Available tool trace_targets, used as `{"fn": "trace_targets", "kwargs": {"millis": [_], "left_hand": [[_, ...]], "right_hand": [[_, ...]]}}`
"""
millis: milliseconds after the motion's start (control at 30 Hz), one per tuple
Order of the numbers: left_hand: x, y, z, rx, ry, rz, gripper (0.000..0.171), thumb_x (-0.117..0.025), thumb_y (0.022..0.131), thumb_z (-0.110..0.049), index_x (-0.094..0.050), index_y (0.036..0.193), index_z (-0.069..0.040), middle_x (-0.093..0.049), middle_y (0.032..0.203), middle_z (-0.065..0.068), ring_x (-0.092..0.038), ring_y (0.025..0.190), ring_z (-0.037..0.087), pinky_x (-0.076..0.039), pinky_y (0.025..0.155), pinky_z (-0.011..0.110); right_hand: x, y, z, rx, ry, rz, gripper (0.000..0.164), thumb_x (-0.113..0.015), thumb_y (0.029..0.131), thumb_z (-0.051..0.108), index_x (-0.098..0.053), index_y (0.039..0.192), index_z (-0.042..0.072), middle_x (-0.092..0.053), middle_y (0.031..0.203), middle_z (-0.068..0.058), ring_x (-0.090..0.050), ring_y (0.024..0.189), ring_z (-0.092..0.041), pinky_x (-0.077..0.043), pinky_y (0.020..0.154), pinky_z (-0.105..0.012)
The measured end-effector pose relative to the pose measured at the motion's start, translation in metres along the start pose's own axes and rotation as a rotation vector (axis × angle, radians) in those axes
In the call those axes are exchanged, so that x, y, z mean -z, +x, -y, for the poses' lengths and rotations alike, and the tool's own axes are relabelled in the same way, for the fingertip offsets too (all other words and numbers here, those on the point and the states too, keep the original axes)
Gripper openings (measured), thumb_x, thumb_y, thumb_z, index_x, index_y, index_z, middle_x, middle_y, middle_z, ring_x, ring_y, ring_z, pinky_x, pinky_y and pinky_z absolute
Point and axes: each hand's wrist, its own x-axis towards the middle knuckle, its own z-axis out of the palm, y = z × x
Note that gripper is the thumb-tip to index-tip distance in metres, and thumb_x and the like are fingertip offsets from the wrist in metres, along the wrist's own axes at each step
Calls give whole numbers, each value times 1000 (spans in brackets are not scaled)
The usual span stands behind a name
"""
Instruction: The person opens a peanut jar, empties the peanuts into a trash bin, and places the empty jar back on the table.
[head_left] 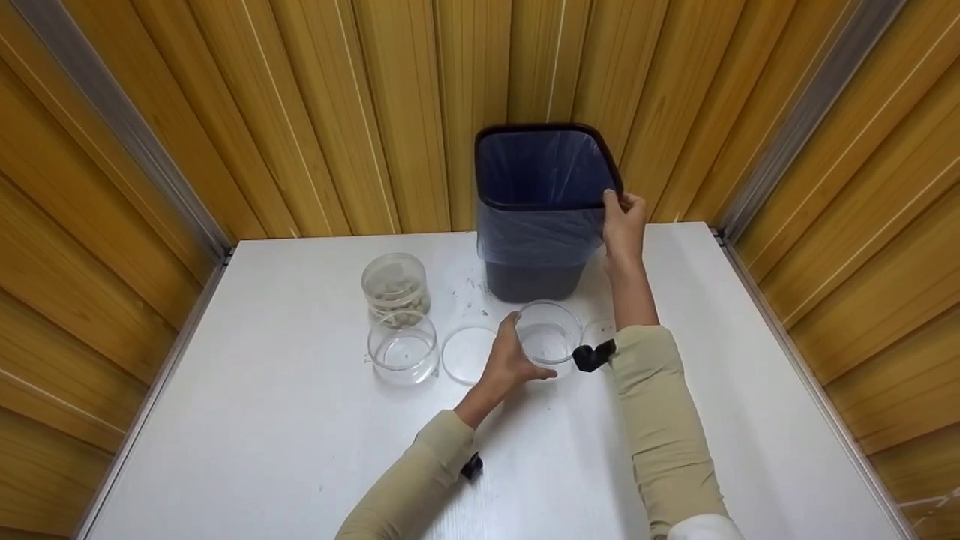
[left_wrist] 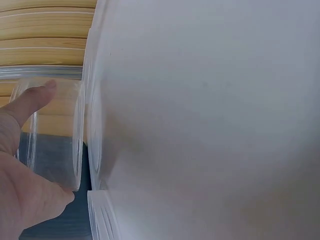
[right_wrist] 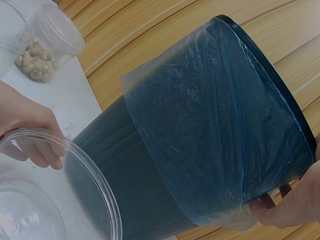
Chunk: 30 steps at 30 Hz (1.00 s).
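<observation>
My left hand (head_left: 506, 366) grips a clear round plastic jar (head_left: 553, 346) from its left side, thumb and fingers spread around the wall. In the left wrist view the jar (left_wrist: 55, 145) is see-through and shows no contents. With my right hand (head_left: 625, 229) I hold the dark rim of a grey trash bin (head_left: 534, 280) at its front right corner. A thin translucent bag (head_left: 536, 234) lines the bin and folds down over its outside. In the right wrist view, the right hand's fingers (right_wrist: 280, 212) lie against the bag just below the rim.
Left of the bin stands a lidded jar (head_left: 397, 291) partly filled with pale nut-like pieces. Before it is another clear jar (head_left: 405, 360). A flat clear lid (head_left: 466, 358) lies beside my left hand. Wood-look panels (head_left: 397, 112) enclose the white table (head_left: 247, 420).
</observation>
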Motion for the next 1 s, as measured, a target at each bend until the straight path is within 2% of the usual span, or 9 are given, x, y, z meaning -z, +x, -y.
{"fn": "trace_targets", "kwargs": {"millis": [200, 400, 1000], "left_hand": [[1, 2, 0, -5, -4, -10, 121, -102, 48, -9, -33, 146, 12, -48, 143, 29, -48, 135, 41, -38, 116, 45], [0, 3, 0, -7, -23, 15, 121, -101, 51, -9, -31, 147, 11, -47, 145, 28, -47, 137, 40, -37, 117, 44], [-8, 3, 9, 80, -23, 53, 125, -99, 56, -8, -21, 151, 14, -35, 154, 33, -36, 145, 41, -28, 122, 42]], "right_hand": [[0, -1, 0, -12, 7, 2, 52, -47, 107, 35, -31, 147, 6, -32, 151, -11, -37, 132, -18, -38, 107, -30], [1, 1, 0, -2, 25, 5, 51, -46, 107, 33, -30, 147, 6, -32, 150, -11, -36, 134, -18, -37, 109, -29], [0, 4, -4, 26, 21, 22, 50, -45, 108, 32, -30, 146, 4, -33, 148, -12, -37, 132, -16, -37, 104, -25]]}}
